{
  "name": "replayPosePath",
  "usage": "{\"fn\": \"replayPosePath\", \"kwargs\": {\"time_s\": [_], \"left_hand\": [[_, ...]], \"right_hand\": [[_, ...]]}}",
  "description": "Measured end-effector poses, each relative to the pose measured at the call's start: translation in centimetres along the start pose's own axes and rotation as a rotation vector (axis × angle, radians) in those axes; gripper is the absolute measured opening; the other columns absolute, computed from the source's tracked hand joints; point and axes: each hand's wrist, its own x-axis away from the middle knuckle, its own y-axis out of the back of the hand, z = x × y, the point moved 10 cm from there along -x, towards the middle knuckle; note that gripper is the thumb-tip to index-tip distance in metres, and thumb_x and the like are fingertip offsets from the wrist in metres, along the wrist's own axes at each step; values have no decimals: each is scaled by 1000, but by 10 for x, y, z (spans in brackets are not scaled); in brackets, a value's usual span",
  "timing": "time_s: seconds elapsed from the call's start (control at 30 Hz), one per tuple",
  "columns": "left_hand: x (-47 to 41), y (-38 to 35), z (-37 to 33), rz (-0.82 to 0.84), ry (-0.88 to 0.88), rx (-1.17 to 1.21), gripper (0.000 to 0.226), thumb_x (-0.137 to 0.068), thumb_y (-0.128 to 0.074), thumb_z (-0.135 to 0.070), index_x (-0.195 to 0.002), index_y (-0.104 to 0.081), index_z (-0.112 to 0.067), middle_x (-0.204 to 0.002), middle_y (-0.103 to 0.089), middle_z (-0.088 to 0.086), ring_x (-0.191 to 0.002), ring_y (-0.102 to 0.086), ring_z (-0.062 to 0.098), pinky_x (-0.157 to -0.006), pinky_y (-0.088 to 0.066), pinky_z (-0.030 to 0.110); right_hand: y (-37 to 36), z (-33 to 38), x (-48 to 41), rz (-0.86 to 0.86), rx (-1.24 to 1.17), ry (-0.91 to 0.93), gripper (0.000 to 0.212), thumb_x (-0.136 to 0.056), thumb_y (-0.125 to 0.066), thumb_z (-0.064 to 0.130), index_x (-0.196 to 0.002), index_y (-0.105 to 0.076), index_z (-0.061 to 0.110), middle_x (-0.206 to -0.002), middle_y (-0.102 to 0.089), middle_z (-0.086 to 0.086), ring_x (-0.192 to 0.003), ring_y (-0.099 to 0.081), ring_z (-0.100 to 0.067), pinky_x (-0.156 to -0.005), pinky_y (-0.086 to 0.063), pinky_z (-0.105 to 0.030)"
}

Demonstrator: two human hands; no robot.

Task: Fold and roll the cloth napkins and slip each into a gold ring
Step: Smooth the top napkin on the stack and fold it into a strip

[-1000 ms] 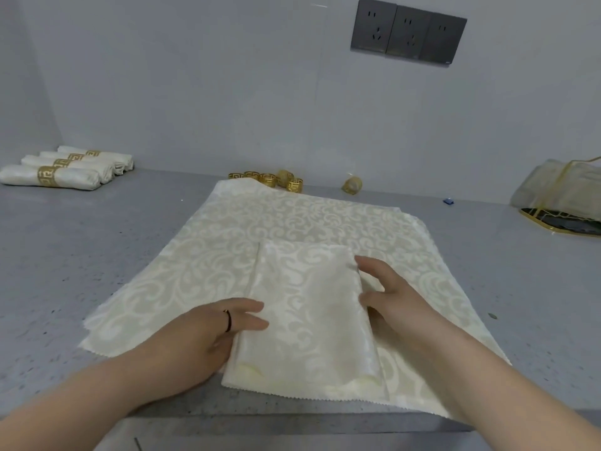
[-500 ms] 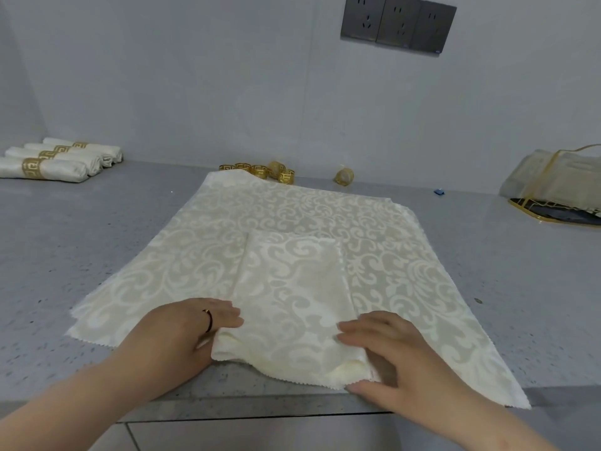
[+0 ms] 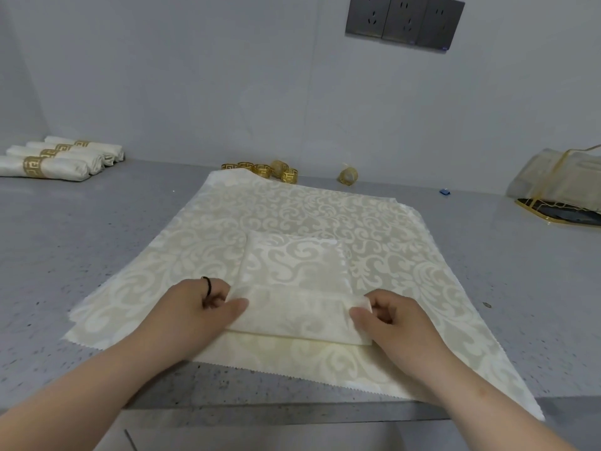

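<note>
A: Hands?
B: Left hand (image 3: 198,307) and right hand (image 3: 390,317) both curled, each pinching an end of the folded napkin (image 3: 294,288), near edge turned up into a first roll.
A: Where's it sit?
B: On the flat stack of napkins (image 3: 325,209) on the counter (image 3: 81,239).
A: Hidden bits?
B: Fingertips tucked under cloth, can't see them. Forearms cut off at bottom.
A: Pose?
B: Palms down, thumbs inward, dark band on left finger.
A: Beyond?
B: Loose gold rings (image 3: 273,169) at stack's far edge, finished rolls (image 3: 48,164) far left.
</note>
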Motion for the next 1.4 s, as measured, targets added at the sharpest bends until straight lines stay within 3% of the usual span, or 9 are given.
{"fn": "replayPosePath", "kwargs": {"time_s": [0.07, 0.23, 0.4, 0.77, 0.93, 1.07, 1.17, 1.23, 1.4], "left_hand": [[-2, 0, -4, -12, 0, 29, 20, -84, -63, -21, -71, -49, -27, -42, -44, -14, -45, -44, -1, -49, -35, 6], [1, -6, -30, 41, -333, -254, 26, -87, -54, -25, -87, -48, -50, -107, -43, -40, -96, -40, -24, -79, -31, -5], [8, -27, -38, 182, -609, -483, 30, -79, -43, -28, -79, -73, -26, -79, -67, -17, -85, -50, -2, -79, -38, 8], [10, -23, -20, 292, -479, -521, 57, -86, -12, -71, -99, -59, -42, -96, -42, -38, -105, -45, -8, -87, -26, -2], [0, -14, -6, 256, -257, -390, 78, -30, 7, -99, -85, -36, -63, -98, -39, -53, -106, -18, -37, -83, -23, -8], [-3, -10, -3, 246, -166, -336, 77, -22, -9, -101, -76, -47, -61, -104, -41, -49, -104, -26, -33, -78, -28, -6], [-3, -9, -6, 229, -92, -220, 46, -39, -49, -90, -82, -49, -73, -97, -54, -35, -96, -45, -20, -71, -36, -1], [-7, -8, -3, 211, -29, -221, 12, -71, -65, -55, -81, -60, -58, -89, -60, -23, -90, -50, -14, -68, -38, 3], [-17, -6, 11, 171, 110, -43, 8, -82, -62, -32, -76, -66, -28, -58, -60, -13, -54, -54, 2, -49, -39, 6]], "right_hand": [[-2, -1, -7, -6, 28, -9, 14, -86, -58, 22, -78, -58, 11, -43, -37, 12, -42, -34, -5, -46, -32, -13], [-7, 3, -13, -37, 175, 25, 13, -88, -55, 26, -86, -45, 33, -45, -43, 10, -43, -40, -3, -48, -34, -15], [-6, 9, -10, -66, 305, 97, 15, -90, -51, 21, -94, -41, 31, -54, -40, 6, -50, -41, -8, -57, -37, -18], [-2, 32, 1, -204, 654, 386, 29, -67, -51, 21, -95, -49, 26, -86, -49, 13, -78, -42, -6, -63, -29, -8], [-20, 42, 11, -45, 591, 678, 21, -79, -48, 18, -79, -68, 18, -77, -66, 11, -82, -47, -4, -75, -38, -15], [-17, 29, 13, 116, 471, 614, 33, -91, -39, 54, -101, -58, 29, -93, -62, 22, -96, -49, 6, -88, -35, -4], [-14, 14, 8, 200, 384, 440, 52, -69, -45, 77, -109, -54, 44, -109, -50, 42, -113, -35, 18, -95, -21, 3], [-13, 8, 4, 206, 374, 353, 44, -64, -44, 69, -103, -51, 50, -124, -31, 42, -115, -33, 14, -93, -24, 1], [-5, 7, -18, 167, 174, 154, 8, -83, -58, 37, -84, -59, 45, -91, -64, 20, -91, -53, 8, -77, -39, -5]]}}
